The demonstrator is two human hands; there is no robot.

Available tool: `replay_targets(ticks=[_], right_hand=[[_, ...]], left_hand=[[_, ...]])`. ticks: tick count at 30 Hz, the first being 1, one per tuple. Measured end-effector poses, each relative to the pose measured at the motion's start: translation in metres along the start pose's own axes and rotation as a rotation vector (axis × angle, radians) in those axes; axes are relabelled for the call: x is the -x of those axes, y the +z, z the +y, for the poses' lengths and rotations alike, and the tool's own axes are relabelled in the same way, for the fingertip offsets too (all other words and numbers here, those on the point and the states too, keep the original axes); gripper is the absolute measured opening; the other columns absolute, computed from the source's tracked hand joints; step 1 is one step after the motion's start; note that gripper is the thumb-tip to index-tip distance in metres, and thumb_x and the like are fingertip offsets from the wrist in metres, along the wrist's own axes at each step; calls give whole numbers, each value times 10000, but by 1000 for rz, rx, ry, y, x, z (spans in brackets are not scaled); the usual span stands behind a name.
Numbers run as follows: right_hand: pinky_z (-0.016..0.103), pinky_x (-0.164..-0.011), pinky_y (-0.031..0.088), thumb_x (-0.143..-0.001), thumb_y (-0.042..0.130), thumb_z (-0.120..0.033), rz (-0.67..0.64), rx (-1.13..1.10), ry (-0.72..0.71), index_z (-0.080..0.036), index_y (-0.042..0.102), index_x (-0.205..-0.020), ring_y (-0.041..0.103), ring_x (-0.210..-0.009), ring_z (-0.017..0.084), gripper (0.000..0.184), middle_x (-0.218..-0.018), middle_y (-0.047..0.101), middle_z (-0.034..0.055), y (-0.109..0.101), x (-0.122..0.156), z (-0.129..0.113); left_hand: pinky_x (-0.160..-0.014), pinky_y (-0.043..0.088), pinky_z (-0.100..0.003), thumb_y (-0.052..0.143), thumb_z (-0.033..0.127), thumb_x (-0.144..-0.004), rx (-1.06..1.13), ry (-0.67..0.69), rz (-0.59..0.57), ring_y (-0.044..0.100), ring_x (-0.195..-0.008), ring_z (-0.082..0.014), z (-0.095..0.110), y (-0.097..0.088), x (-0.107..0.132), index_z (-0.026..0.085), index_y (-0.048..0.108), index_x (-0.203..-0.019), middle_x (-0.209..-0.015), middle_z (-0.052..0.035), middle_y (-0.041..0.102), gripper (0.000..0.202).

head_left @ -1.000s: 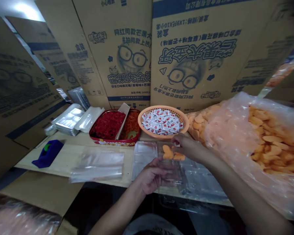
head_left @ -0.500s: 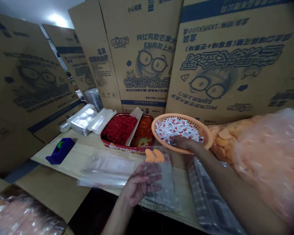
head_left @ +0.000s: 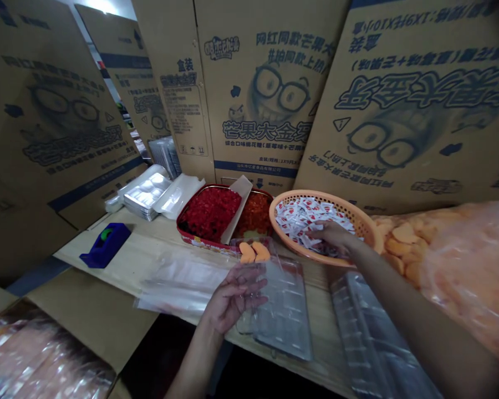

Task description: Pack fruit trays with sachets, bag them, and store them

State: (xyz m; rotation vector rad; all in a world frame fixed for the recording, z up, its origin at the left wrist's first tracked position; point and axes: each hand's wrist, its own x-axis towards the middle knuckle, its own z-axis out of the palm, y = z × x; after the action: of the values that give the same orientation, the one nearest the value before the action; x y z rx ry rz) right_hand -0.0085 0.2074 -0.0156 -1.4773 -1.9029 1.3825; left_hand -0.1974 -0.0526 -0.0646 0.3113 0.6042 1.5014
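Left hand [head_left: 233, 296], fingers loosely gripping clear tray [head_left: 273, 250]; orange candies [head_left: 261, 252], its one o'clock: slack hold could spill them; right hand [head_left: 336, 237], two o'clock, among white sachets [head_left: 301, 213] in perforated basket [head_left: 368, 226], finger closure unclear: hurried lift could scatter some

The pale desk [head_left: 149, 239] looked like smooth wood, the oval orange basket [head_left: 368, 224] perforated plastic, the clear compartmented tray [head_left: 286, 313] glossy plastic, the brown printed carton [head_left: 237, 141] matt cardboard.
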Motion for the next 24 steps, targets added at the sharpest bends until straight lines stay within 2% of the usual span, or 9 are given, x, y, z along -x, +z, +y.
replay_targets(ticks=[3, 6, 9, 11, 15, 18, 21, 24], right_hand=[[301, -578, 562, -633, 725, -288, 30, -164, 6, -222, 508, -780, 632, -699, 196, 271, -724, 643, 34, -3, 10, -18], [278, -563, 570, -612, 746, -224, -28, -289, 6, -226, 515, -796, 647, -737, 203, 296, -762, 661, 33, 5, 27, -38], [235, -532, 553, -588, 730, -109, -138, -436, 33, -224, 541, -830, 643, -673, 174, 328, -742, 668, 11, 27, 52, -56], [216, -498, 529, -597, 712, -88, -216, -490, 62, -223, 546, -846, 630, -618, 155, 329, -728, 668, 2, 49, 69, -64], [231, -479, 503, -657, 675, -148, -346, -372, 35, -219, 552, -810, 603, -566, 149, 209, -697, 651, 2, 94, 92, -67], [250, -501, 494, -666, 618, -137, -296, -248, -46, -222, 539, -822, 596, -582, 155, 195, -698, 629, -8, 117, 95, -64], [260, -530, 486, -688, 578, -182, -234, -138, -139, -218, 527, -839, 613, -656, 171, 163, -755, 623, 4, 126, 95, -60], [262, -524, 472, -723, 550, -284, -225, -68, -229, -215, 521, -848, 604, -680, 179, 146, -782, 622, 18, 123, 95, -59]], left_hand=[[-892, 451, -506, 564, 26, -687, 7, 4, -7, 567, -1108, -312, -1, -2, -3, 217, 511, -1154, -1219, -104, 578, 508], [-885, 454, -505, 578, 32, -682, 22, 7, -27, 567, -1105, -309, -1, 0, -5, 203, 519, -1151, -1246, -120, 562, 503], [-880, 460, -488, 605, 36, -668, 37, 15, -49, 563, -1106, -309, -1, 4, -6, 198, 542, -1133, -1245, -122, 565, 496], [-904, 446, -491, 622, 26, -653, 47, 28, -65, 552, -1119, -309, -1, 6, -7, 211, 555, -1130, -1236, -103, 572, 517], [-946, 410, -494, 630, -2, -619, 65, 64, -94, 517, -1166, -316, -4, 7, -8, 239, 542, -1166, -1228, -80, 570, 605], [-939, 417, -481, 606, -32, -618, 69, 95, -121, 536, -1142, -287, -5, 8, -8, 246, 531, -1187, -1128, -64, 612, 638], [-919, 438, -462, 595, -44, -627, 78, 115, -140, 553, -1116, -266, -5, 9, -7, 237, 540, -1176, -1070, -57, 631, 620], [-906, 450, -451, 608, -38, -629, 67, 108, -119, 559, -1114, -276, -5, 8, -5, 214, 555, -1139, -1099, -74, 629, 571]])
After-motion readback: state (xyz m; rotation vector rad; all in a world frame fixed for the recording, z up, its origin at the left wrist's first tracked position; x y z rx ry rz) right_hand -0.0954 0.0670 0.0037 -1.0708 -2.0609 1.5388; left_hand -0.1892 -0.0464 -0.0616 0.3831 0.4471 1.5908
